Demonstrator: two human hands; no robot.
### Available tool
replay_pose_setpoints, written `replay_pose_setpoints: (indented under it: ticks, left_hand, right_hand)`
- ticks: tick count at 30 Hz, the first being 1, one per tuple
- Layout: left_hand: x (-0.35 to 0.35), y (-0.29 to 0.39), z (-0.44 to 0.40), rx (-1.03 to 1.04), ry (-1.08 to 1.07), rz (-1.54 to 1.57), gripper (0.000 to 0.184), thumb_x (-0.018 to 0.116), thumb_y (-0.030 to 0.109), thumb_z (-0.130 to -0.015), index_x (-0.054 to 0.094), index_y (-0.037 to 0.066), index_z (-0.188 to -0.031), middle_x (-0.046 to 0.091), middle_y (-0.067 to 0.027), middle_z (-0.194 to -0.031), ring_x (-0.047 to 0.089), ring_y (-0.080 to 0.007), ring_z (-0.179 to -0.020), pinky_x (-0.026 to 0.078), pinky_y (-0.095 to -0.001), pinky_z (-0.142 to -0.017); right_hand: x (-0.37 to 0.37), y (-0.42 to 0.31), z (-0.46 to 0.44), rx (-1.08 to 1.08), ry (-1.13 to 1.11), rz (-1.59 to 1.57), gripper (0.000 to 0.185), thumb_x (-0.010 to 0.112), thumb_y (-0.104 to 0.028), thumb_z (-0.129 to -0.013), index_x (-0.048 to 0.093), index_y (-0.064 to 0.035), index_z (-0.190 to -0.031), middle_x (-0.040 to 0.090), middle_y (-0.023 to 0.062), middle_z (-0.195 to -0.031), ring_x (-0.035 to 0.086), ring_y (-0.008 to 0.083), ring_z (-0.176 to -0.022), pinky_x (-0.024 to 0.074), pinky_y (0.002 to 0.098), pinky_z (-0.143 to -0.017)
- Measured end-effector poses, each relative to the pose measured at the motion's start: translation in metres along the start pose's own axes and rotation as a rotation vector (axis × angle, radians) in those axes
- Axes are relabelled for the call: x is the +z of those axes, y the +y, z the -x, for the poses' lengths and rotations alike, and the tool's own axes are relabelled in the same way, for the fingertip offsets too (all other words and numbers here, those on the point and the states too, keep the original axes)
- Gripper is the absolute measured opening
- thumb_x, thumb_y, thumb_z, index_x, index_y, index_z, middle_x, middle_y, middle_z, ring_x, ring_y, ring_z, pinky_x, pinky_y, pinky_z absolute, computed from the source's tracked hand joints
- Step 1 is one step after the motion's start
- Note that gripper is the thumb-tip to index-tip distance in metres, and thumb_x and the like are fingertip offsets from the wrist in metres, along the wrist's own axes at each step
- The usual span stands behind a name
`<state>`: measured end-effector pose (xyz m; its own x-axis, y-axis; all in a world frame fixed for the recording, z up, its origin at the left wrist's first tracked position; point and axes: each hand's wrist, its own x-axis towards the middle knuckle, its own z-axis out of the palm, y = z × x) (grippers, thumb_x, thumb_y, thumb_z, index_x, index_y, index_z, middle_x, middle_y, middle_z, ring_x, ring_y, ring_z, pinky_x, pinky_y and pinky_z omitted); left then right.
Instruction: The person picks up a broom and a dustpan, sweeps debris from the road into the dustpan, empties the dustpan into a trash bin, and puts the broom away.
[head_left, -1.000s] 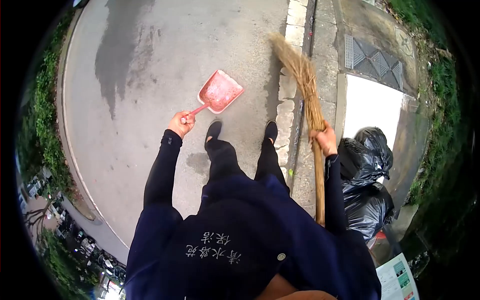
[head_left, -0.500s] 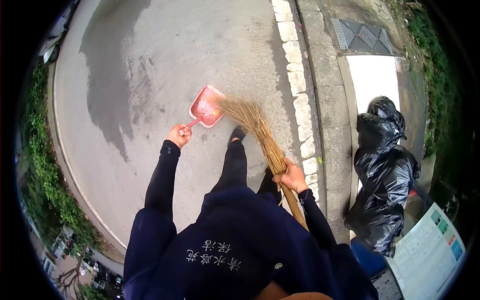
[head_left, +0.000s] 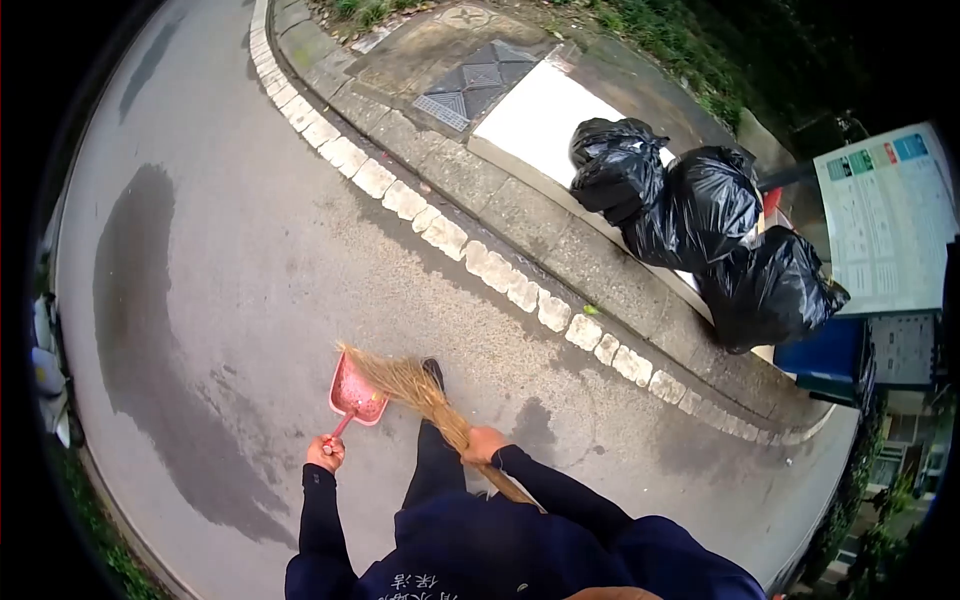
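Note:
Wrapped round the handle of a red dustpan [head_left: 345, 402], my left hand [head_left: 325, 452] is closed in front of me. The pan faces away from me, with a few small bits inside. My right hand [head_left: 485, 445] grips a straw broom [head_left: 418, 388] low on its shaft, just above the bristles. The bristle ends spread across the pan's right side and front lip, covering part of it. My dark shoe [head_left: 433, 373] shows behind the broom.
White edging stones [head_left: 405, 198] run along the kerb [head_left: 520, 220]. Several black rubbish bags [head_left: 715, 205] sit beyond it, near a blue bin [head_left: 822, 350] and a printed board [head_left: 888, 215]. A grate [head_left: 482, 78] lies farther off. A dark wet patch [head_left: 140, 300] stains the road.
My view has turned right, bringing the rubbish bags and bin closer to the middle. The broom bristles have moved farther over the pan's front lip. Both hands keep their holds.

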<state>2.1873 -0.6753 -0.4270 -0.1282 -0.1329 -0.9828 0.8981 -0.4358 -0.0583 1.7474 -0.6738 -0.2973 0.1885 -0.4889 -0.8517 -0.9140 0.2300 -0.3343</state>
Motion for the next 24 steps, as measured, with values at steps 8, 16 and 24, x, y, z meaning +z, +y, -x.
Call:
replay_pose_setpoints:
  ticks: [8, 16, 24]
  left_hand:
    - [-0.023, -0.116, 0.04, 0.179, -0.159, -0.19, 0.011, 0.043, -0.002, -0.068, 0.043, 0.008, -0.064, 0.042, -0.0042, -0.059, 0.048, -0.018, -0.053, 0.037, -0.0257, -0.043]
    - [-0.038, -0.355, 0.121, -0.138, -0.102, -0.791, 0.01, 0.046, 0.0, -0.071, 0.044, 0.007, -0.064, 0.043, -0.002, -0.054, 0.046, -0.0148, -0.046, 0.034, -0.0256, -0.044]
    - [-0.01, -0.599, 0.092, -0.305, -0.019, -1.094, 0.024, 0.05, 0.005, -0.089, 0.045, 0.012, -0.066, 0.041, 0.0038, -0.046, 0.043, -0.0114, -0.038, 0.037, -0.0241, -0.04]
  right_hand:
    - [0.105, 0.101, 0.187, 0.051, 0.331, -0.347, 0.087, 0.077, -0.036, -0.065, 0.046, -0.0039, -0.139, 0.071, 0.0254, -0.098, 0.068, 0.0426, -0.093, 0.0555, 0.0489, -0.082]
    - [0.273, 0.239, 0.416, 0.404, 0.747, -0.983, 0.076, 0.08, -0.03, -0.064, 0.051, -0.007, -0.131, 0.072, 0.0232, -0.1, 0.068, 0.0421, -0.097, 0.0545, 0.0456, -0.086]
    - [0.471, 0.434, 0.508, 0.577, 1.141, -1.853, 0.062, 0.079, -0.013, -0.066, 0.055, -0.0062, -0.123, 0.07, 0.0104, -0.096, 0.068, 0.0244, -0.085, 0.0557, 0.0398, -0.076]
